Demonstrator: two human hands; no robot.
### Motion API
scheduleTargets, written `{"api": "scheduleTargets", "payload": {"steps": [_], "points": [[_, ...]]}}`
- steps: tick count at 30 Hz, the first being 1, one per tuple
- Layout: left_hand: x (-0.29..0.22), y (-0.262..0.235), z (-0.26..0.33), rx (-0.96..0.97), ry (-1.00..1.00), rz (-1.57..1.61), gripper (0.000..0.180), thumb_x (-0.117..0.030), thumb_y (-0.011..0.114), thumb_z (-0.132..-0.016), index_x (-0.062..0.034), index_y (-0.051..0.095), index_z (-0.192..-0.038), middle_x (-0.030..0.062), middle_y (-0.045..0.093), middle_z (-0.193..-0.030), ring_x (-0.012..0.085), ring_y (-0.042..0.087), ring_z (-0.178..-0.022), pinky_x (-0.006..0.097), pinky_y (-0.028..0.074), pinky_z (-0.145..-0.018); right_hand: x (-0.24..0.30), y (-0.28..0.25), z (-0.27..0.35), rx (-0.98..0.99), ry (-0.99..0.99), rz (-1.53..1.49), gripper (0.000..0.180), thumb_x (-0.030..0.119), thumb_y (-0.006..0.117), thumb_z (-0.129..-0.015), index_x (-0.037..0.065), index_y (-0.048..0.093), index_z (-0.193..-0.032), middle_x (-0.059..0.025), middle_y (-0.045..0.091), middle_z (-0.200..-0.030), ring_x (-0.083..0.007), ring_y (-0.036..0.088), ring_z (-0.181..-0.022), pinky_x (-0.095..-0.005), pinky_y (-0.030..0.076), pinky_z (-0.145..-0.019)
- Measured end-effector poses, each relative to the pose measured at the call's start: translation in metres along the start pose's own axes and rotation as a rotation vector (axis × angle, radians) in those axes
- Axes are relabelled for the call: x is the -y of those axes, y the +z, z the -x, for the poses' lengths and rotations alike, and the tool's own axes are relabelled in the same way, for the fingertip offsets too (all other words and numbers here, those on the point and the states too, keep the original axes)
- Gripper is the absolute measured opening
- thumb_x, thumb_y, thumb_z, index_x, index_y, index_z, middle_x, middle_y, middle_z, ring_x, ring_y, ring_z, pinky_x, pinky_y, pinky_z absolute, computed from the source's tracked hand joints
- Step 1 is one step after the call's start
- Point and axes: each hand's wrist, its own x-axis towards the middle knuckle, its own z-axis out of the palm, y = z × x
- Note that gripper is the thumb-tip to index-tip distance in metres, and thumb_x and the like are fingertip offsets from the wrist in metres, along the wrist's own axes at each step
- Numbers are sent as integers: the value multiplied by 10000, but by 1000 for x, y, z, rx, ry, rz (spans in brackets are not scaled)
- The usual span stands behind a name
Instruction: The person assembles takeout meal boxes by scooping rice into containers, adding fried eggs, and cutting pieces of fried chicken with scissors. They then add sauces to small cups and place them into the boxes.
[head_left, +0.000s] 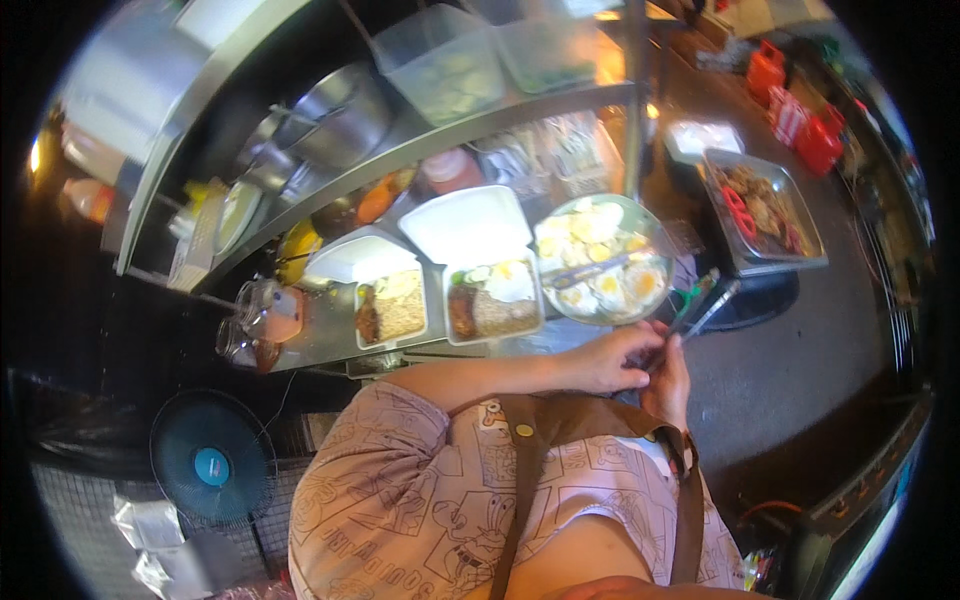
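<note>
My left hand (pixel 612 360) reaches across my body and closes its fingers on the handle end of metal tongs (pixel 702 305) with green tips. My right hand (pixel 673 388) lies just behind it against the same handle; its grip is hidden. The tongs point up and to the right, beside a round plate of fried eggs (pixel 600 258). Left of the plate sit two open white foam boxes: the nearer box (pixel 493 298) holds rice, meat, cucumber and a fried egg, the farther box (pixel 392 308) holds rice and meat.
A metal tray of cooked meat with red tongs (pixel 765 210) stands at the right. Above the boxes, a steel shelf (pixel 420 140) carries clear plastic tubs and metal bowls. Jars (pixel 262 320) stand at the counter's left end, red containers (pixel 800 120) at the far right, and a blue fan (pixel 212 465) on the floor.
</note>
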Motion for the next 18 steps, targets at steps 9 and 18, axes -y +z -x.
{"api": "scheduleTargets", "payload": {"steps": [9,18], "points": [[-29,-87,84,10,-441,-171,306,-273,560,-963,10,676,-954,84,689,-794,123,638,-657,255,518,-593,3,-17,23,-524,-73,154,409,511,494,-954,154,508,-1153,-11,525,-721,-117,447,-492,-259,347,-438],[-3,-110,117,175,-484,-110,346,-282,497,-995,10,664,-1078,76,665,-833,135,624,-759,260,503,-718,36,-25,59,-707,-223,98,369,507,506,-948,147,448,-1004,-31,511,-697,-133,455,-476,-281,342,-424]]}}
